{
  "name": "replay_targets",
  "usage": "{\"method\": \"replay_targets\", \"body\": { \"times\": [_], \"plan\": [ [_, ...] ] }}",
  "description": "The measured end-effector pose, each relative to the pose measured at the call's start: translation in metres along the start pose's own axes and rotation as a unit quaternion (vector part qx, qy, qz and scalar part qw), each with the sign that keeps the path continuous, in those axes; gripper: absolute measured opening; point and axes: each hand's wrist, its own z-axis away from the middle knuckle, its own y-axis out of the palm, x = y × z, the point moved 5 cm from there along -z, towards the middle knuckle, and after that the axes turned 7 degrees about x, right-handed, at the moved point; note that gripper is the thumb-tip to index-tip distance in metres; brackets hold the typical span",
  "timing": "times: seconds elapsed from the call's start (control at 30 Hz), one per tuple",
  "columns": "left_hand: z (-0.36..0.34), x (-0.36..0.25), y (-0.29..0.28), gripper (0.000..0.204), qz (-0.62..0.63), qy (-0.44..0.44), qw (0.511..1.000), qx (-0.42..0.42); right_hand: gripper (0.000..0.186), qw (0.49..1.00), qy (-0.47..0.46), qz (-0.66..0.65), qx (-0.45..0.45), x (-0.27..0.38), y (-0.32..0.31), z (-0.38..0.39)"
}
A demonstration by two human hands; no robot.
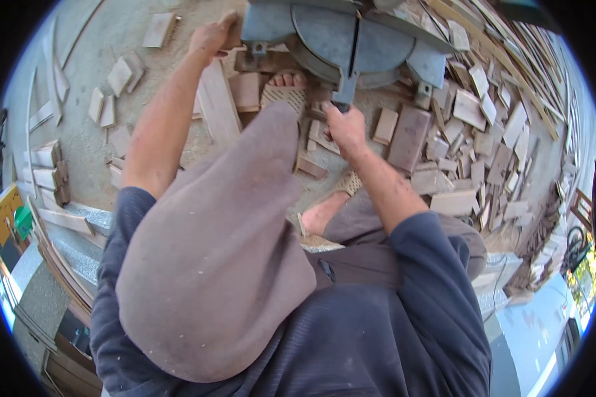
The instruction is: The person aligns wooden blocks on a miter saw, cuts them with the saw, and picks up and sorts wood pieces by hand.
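A mitre saw (384, 33) with a grey round table and a slot down its middle stands on the floor at the top of the view, its upper part cut off. My right hand (346, 130) is closed round the dark handle (341, 106) at the table's front. At the saw's left end, my left hand (210, 38) grips a small brown wooden block (233, 33), most of which the fingers and the saw's edge hide. Below that hand a pale board (218, 102) lies slanting beside my left leg.
Heaped wood offcuts (470, 132) cover the floor on the right, with long strips (530, 79) behind them. A reddish-brown plank (410, 137) lies right of my right hand. Loose blocks (120, 76) are scattered at the left. My sandalled foot (286, 89) is close under the saw.
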Motion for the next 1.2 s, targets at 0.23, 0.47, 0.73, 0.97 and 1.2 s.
{"method": "replay_targets", "body": {
  "times": [0.23,0.47,0.73,0.97,1.2],
  "plan": [
    [0.088,0.033,-0.031,0.048,-0.143,0.055,0.973,-0.171,0.031,0.993,0.095,-0.059,0.047,-0.016,-0.003,-0.001],
    [0.121,0.036,-0.012,0.038,-0.222,0.137,0.944,-0.201,0.031,0.93,-0.115,0.242,-0.251,-0.013,-0.005,0.008],
    [0.02,-0.148,-0.004,0.034,-0.221,0.365,0.896,-0.124,0.027,0.992,0.027,-0.12,0.029,-0.008,-0.001,0.017],
    [-0.048,-0.203,0.086,0.035,-0.109,0.197,0.966,0.129,0.026,0.996,0.006,-0.085,-0.008,-0.009,0.001,0.014],
    [-0.119,-0.17,0.089,0.03,-0.153,0.148,0.966,0.145,0.025,0.998,-0.002,-0.055,0.01,-0.011,0.03,0.014]
  ]
}}
